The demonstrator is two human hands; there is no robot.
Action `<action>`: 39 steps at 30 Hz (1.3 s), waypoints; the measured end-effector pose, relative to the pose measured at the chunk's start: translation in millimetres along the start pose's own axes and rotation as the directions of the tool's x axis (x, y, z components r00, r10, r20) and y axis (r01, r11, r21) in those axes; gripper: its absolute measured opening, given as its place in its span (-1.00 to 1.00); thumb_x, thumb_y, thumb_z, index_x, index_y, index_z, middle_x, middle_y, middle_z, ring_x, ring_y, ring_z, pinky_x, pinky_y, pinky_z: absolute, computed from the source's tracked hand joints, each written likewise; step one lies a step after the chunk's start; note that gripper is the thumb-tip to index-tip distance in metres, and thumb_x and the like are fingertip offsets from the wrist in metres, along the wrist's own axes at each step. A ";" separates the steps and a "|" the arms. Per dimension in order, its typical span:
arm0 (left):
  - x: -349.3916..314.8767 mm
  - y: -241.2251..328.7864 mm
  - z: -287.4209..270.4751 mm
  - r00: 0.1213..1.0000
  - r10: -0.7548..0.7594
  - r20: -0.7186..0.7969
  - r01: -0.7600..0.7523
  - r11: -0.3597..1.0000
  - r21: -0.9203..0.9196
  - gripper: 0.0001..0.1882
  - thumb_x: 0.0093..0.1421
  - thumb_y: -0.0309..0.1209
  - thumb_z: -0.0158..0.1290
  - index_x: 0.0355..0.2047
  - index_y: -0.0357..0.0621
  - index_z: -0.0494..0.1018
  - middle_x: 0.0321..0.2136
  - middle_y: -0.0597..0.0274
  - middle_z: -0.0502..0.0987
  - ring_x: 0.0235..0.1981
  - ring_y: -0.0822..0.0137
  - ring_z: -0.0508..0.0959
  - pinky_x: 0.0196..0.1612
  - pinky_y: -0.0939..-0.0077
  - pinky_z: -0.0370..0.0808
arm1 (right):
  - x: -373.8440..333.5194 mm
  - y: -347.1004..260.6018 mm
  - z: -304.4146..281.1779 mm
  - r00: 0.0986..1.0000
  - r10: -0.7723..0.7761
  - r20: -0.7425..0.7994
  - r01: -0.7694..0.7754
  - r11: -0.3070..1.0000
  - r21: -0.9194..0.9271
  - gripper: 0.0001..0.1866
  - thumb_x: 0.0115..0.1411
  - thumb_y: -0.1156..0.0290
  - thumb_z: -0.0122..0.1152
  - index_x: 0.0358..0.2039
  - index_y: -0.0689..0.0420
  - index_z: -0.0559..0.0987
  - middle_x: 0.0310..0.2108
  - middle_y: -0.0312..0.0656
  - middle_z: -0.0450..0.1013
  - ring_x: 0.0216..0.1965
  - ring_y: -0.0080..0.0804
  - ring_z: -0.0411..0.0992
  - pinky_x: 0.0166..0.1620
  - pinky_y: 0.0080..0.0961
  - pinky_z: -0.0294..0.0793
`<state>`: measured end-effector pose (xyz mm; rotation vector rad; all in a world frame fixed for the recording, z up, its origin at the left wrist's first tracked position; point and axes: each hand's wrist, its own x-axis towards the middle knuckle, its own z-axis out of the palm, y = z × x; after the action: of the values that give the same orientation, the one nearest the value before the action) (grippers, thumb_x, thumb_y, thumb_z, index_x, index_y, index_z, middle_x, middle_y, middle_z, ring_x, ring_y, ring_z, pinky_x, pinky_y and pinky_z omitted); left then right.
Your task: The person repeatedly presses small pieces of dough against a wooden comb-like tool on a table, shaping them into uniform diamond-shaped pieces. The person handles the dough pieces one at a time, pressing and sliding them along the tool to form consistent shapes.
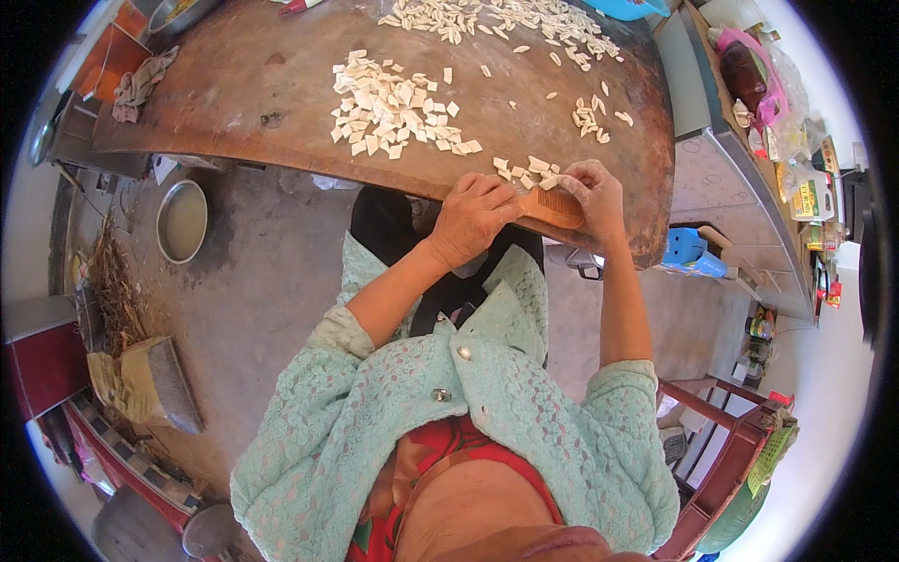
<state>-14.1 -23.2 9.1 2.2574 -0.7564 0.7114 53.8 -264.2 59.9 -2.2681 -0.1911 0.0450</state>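
My left hand (471,217) is closed around the left end of an orange-brown comb (552,208) at the table's near edge. Over the comb's right end, my right hand (597,194) has its flour-dusted thumb and fingers pinched together; what lies between them is hidden. Several pale cut dough pieces (524,172) lie just beyond the comb. A larger heap of diamond-shaped dough pieces (389,108) spreads to the left of my hands. Narrow, shaped dough pieces (588,119) lie beyond my right hand, and many more shaped pieces (506,21) are strewn along the far side.
The brown wooden table (253,103) carries a cloth (142,84) at its left edge and a blue basin (632,7) at the far right. A metal basin (182,221) stands on the floor at left. A cabinet (721,187) borders the right, with a red-brown wooden chair (716,459) behind.
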 end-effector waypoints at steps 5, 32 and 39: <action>25.5 11.8 -0.5 0.967 -0.174 -0.188 0.171 0.985 -0.033 -0.72 0.08 -0.30 0.21 -0.18 -0.04 0.57 -0.19 0.28 0.54 -0.07 0.18 0.49 0.03 0.19 0.39 | -2.8 -11.2 2.0 0.999 0.028 -0.027 -0.012 0.889 0.458 -0.92 0.24 0.46 0.32 -0.32 0.17 0.59 -0.38 -0.43 0.47 -0.37 -0.69 0.40 -0.23 -0.67 0.43; 10.4 -3.8 10.2 0.997 -0.003 -0.079 0.006 0.999 0.034 -0.75 -0.02 -0.24 0.30 -0.29 0.09 0.61 -0.26 0.45 0.55 -0.12 0.31 0.51 -0.06 0.27 0.38 | 7.2 12.9 -13.3 0.994 0.101 -0.038 -0.099 0.994 0.046 -0.76 0.12 0.32 0.41 -0.35 0.22 0.60 -0.49 -0.27 0.53 -0.42 -0.48 0.47 -0.26 -0.43 0.48; 8.0 -4.4 10.6 0.998 -0.014 -0.068 0.014 1.000 -0.003 -0.75 -0.01 -0.23 0.30 -0.28 0.09 0.62 -0.25 0.45 0.55 -0.12 0.32 0.52 -0.05 0.27 0.38 | 0.3 -7.4 -3.6 0.945 0.255 0.204 -0.282 0.952 0.116 -0.81 0.17 0.47 0.34 -0.21 0.25 0.66 -0.42 -0.23 0.58 -0.36 -0.48 0.52 -0.19 -0.48 0.52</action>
<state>-2.7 -30.6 5.7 2.2223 -0.7077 0.7762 53.5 -262.2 67.9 -2.1294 0.0265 0.4046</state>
